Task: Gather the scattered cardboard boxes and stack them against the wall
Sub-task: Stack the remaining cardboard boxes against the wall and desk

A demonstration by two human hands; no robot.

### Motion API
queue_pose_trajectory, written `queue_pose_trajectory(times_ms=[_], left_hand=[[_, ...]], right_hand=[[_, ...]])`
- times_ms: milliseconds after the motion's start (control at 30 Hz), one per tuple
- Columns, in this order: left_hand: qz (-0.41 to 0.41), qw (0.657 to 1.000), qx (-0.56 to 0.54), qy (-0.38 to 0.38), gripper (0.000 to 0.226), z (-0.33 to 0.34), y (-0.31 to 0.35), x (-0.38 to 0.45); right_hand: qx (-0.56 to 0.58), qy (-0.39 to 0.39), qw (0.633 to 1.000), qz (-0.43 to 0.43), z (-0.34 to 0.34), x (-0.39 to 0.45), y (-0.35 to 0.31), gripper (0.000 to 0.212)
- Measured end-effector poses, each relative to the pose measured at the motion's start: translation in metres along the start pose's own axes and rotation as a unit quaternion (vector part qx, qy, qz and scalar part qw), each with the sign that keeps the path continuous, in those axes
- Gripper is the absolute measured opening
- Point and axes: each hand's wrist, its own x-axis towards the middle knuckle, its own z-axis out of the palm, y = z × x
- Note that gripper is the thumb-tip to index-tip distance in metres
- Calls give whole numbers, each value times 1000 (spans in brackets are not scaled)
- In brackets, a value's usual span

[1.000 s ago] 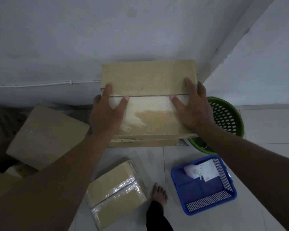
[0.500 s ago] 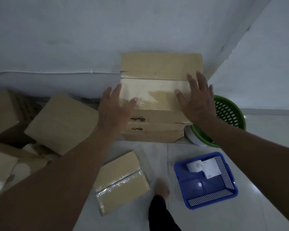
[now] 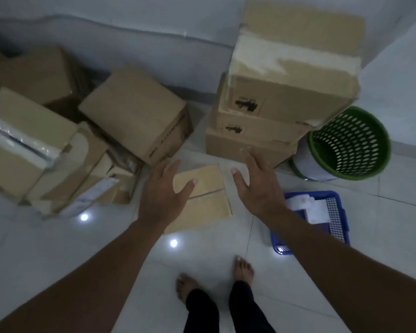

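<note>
A stack of three cardboard boxes stands against the wall at the upper right, its top box taped in white. A small flat box lies on the floor tiles in front of the stack. My left hand hovers above its left side and my right hand above its right side. Both have spread fingers and hold nothing. A tilted box leans on a heap of scattered boxes at the left.
A green perforated basket stands right of the stack, over a white container. A blue mesh tray with white items sits on the floor under my right forearm. My bare feet stand on pale tiles below.
Both hands have left the top box of the stack and dropped down toward the small flat box on the floor. The view has tilted down and left, showing the heap.
</note>
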Motion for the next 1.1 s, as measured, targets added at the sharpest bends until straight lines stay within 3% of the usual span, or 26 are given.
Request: queue_pose_trajectory(times_ms=[333,600,967,1100], left_hand=[[-130,991,-13,-22,73,87,-94,-55],[-188,982,-27,4,73,181,-190,-28],[-320,942,-104,22,107,280,-279,2],[-343,927,-146,38,98,287,-286,2]], right_hand=[[-8,-116,993,16,117,-35,56,56],[-5,-107,992,70,230,5,125,73],[30,-98,968,229,330,39,191,111],[48,-71,965,248,337,41,197,101]])
